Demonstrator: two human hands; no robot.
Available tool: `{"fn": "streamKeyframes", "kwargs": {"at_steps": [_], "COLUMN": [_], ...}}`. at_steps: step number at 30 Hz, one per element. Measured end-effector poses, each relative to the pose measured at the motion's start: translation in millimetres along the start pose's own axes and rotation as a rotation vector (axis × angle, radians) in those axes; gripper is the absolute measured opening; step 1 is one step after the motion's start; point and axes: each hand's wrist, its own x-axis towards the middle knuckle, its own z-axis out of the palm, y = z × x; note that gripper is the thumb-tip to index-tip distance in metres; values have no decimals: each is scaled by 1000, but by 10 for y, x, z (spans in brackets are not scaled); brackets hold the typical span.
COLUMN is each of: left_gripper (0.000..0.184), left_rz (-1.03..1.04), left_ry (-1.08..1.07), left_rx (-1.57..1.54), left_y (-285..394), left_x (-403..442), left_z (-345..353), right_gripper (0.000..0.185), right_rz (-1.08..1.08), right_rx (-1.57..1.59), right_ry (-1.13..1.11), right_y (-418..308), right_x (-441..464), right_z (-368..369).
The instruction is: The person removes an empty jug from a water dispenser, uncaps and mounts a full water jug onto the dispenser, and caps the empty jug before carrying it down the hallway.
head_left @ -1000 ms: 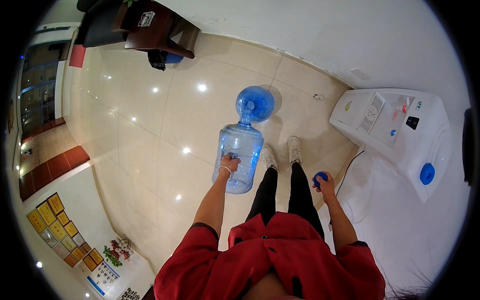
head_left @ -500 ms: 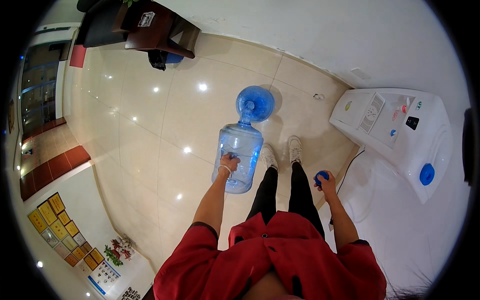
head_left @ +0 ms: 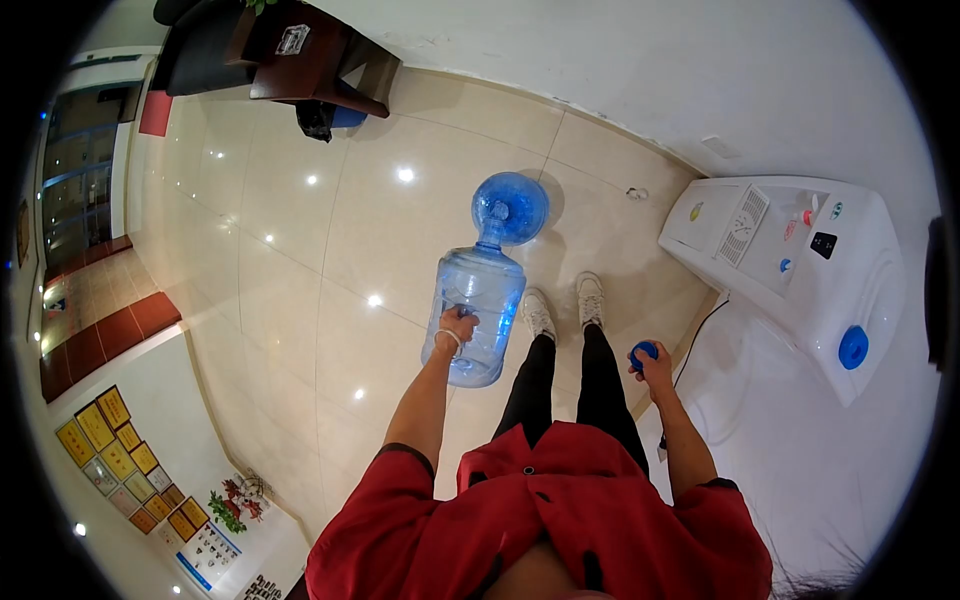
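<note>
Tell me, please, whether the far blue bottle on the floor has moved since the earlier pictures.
No, the far blue bottle has not visibly moved: its place against the white water dispenser looks unchanged.

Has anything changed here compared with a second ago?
Hardly anything: there is no clear movement, and nothing was taken hold of or let go. The left hand still grips the clear bottle, the right hand still holds the round blue object, and the blue bottle and white dispenser stayed put.
</note>
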Motion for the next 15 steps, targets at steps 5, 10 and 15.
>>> {"fn": "streamKeyframes", "kwargs": {"at_steps": [5,10,15], "left_gripper": [19,18,18], "left_rz": [18,13,24], "left_ry": [13,1,13], "left_rx": [41,25,-10], "left_y": [-45,11,-4], "left_x": [51,-52,-40], "left_z": [0,-32,-18], "right_gripper": [21,21,19], "right_rz": [-3,-7,-8], "right_rx": [-1,4,3], "right_ry": [3,6,-1], "right_y": [19,64,72], "right_x": [4,-35,-23], "right_z": [-4,-2,8]}}
